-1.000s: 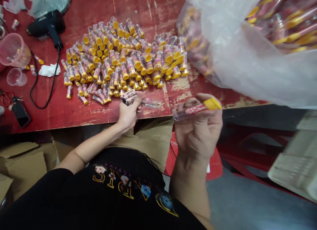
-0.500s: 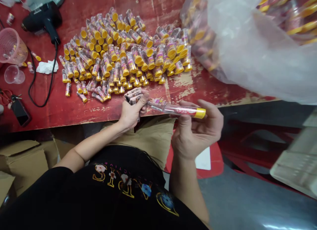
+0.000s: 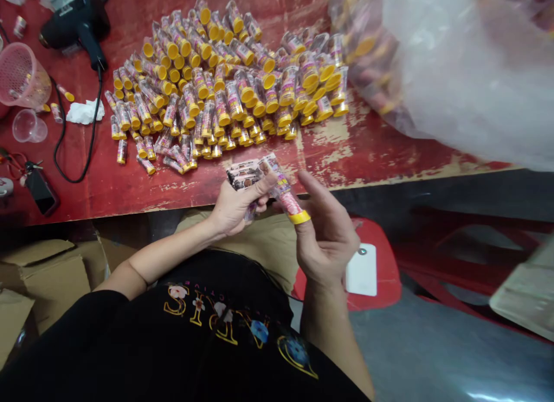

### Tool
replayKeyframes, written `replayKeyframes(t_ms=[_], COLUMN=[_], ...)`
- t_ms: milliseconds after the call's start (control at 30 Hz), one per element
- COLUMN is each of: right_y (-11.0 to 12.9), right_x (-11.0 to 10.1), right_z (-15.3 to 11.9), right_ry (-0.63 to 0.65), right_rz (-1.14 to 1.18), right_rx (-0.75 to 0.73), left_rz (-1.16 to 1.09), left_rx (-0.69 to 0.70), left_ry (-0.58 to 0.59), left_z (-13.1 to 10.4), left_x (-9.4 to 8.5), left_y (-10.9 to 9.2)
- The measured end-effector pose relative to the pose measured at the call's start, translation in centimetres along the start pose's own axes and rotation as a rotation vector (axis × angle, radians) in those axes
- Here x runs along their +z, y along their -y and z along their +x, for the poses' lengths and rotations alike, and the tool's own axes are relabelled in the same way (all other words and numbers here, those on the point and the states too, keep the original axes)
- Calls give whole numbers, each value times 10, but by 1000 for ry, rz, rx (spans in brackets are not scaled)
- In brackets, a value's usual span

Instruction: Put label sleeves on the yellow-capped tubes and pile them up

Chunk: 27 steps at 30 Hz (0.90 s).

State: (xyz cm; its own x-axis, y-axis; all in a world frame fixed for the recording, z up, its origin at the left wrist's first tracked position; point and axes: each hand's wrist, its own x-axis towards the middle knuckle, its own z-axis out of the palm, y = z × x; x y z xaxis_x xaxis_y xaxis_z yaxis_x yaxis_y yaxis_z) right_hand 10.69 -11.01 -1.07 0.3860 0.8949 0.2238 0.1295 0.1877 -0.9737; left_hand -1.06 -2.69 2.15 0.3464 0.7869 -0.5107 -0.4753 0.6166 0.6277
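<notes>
My left hand (image 3: 240, 205) is closed round a bundle of printed clear plastic sleeves (image 3: 244, 172), its thumb pressing the top one. A clear tube (image 3: 289, 202) with pink contents and a yellow cap (image 3: 299, 217) sits mostly inside a sleeve (image 3: 273, 168) at that thumb. My right hand (image 3: 326, 234) has its thumb against the capped end, with the index finger stretched out away from the tube. Its other fingers are partly hidden behind the tube. Beyond my hands, a large pile of sleeved tubes with yellow caps (image 3: 225, 96) lies on the red table (image 3: 208, 188).
A big translucent bag (image 3: 454, 84) of tubes rests at the right. On the left are a black heat gun (image 3: 78, 26) with its cord, a pink basket (image 3: 21, 73), a clear cup (image 3: 30, 126), a crumpled tissue (image 3: 85, 111) and a phone (image 3: 41, 191). A red stool (image 3: 385, 275) stands below.
The tube has moved left and tilted, going from sticking out of the sleeve to mostly inside it. My right hand has come closer to my left, its thumb now at the cap. The view has shifted slightly.
</notes>
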Motion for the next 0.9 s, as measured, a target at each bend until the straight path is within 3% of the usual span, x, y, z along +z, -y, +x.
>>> replayKeyframes(t_ms=[200, 367, 633, 900], right_y=[2, -3, -6, -1], right_x=[16, 23, 30, 34], right_z=[5, 8, 13, 16], right_ry=[-237, -373, -405, -379], right_rz=[-92, -94, -18, -120], right_rx=[-85, -59, -134, -155], left_rz=[30, 30, 14, 67], left_rx=[-17, -28, -5, 4], left_ry=[-3, -43, -44, -15], left_z=[-6, -11, -12, -13], left_x=[-1, 1, 0, 0], left_y=[5, 8, 5, 3])
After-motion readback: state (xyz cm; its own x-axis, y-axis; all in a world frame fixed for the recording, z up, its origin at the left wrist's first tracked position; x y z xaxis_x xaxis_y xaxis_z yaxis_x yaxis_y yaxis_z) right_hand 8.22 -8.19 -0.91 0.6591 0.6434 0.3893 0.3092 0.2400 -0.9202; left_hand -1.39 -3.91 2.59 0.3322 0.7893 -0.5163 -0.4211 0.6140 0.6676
